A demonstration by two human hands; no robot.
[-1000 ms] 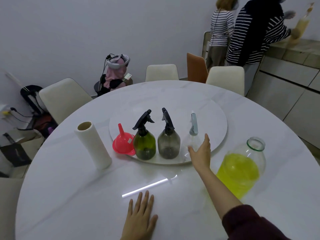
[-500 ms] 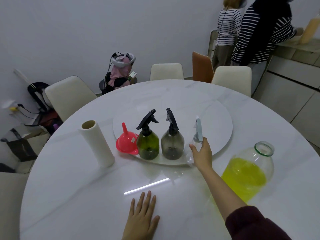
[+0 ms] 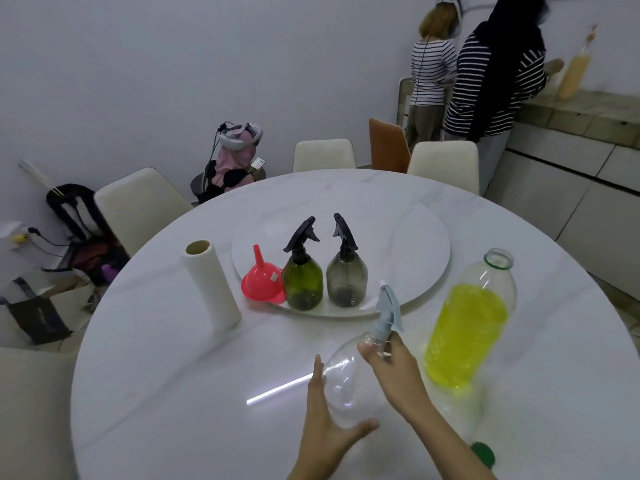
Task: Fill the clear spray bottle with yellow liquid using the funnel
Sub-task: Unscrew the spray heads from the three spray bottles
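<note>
Since the earlier frames, the clear spray bottle point(image 3: 349, 379) has been carried off the turntable point(image 3: 408, 237) and brought near the table's front edge, and the left hand point(image 3: 325, 427) has been lifted from the tabletop to meet it. The bottle is tilted, its pale blue trigger head point(image 3: 389, 313) pointing up and away. It is gripped at the neck by the right hand point(image 3: 394, 368), whose thumb and fingers are curled round the collar just below the trigger head. The bottle's round body is cupped from the side and below by the left hand, with straight fingers laid against its left flank and the thumb spread under its base.

The large jar of yellow liquid point(image 3: 471, 327) stands uncapped just to the right of the right hand, on the white table point(image 3: 156, 393). A green cap point(image 3: 483, 453) lies near the table's front edge, right of the right forearm. The red funnel point(image 3: 261, 282) is left mouth-down at the turntable's near left rim, touching the green spray bottle point(image 3: 302, 277); the grey spray bottle point(image 3: 346, 271) stands just beside that one. A paper towel roll point(image 3: 211, 285) is set upright to the left of the turntable. Two people in striped tops point(image 3: 485, 74) are seen at a counter at the far right.
</note>
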